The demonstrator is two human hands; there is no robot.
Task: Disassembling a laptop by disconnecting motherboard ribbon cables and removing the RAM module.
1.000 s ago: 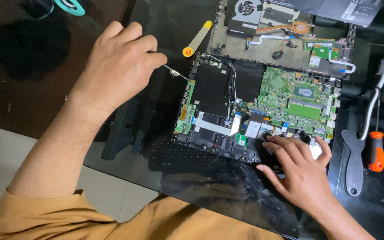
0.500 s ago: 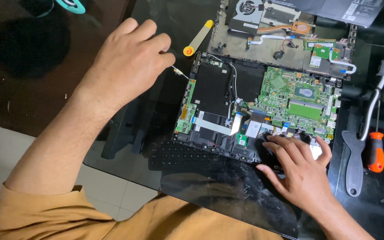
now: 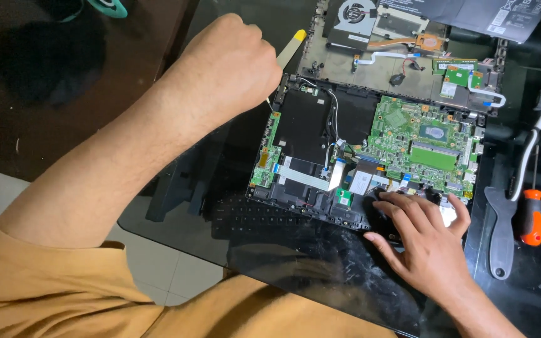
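Note:
An opened laptop [image 3: 320, 134] lies on the glass table, with its green circuit board [image 3: 421, 134] and black inner panel exposed. My left hand [image 3: 226, 69] is closed in a fist at the laptop's upper left corner. It grips a thin metal tool, and only the tip [image 3: 269, 102] shows below the knuckles. A flat pry tool with a yellow tip [image 3: 292, 45] sticks out just behind that hand. My right hand [image 3: 424, 241] rests flat on the laptop's lower right edge, fingers spread, holding nothing.
A second open laptop base with a fan [image 3: 352, 12] lies behind the first. At the right are an orange-handled screwdriver [image 3: 531, 216], a grey pry tool [image 3: 502, 231] and a white-handled tool [image 3: 536, 141]. A teal object [image 3: 108, 6] sits at the top left. The glass table edge [image 3: 176, 247] runs under my left arm.
My left hand has moved right and closer to the laptop's upper left corner, now hiding most of the thin tool and part of the yellow-tipped tool. My right hand has stayed put.

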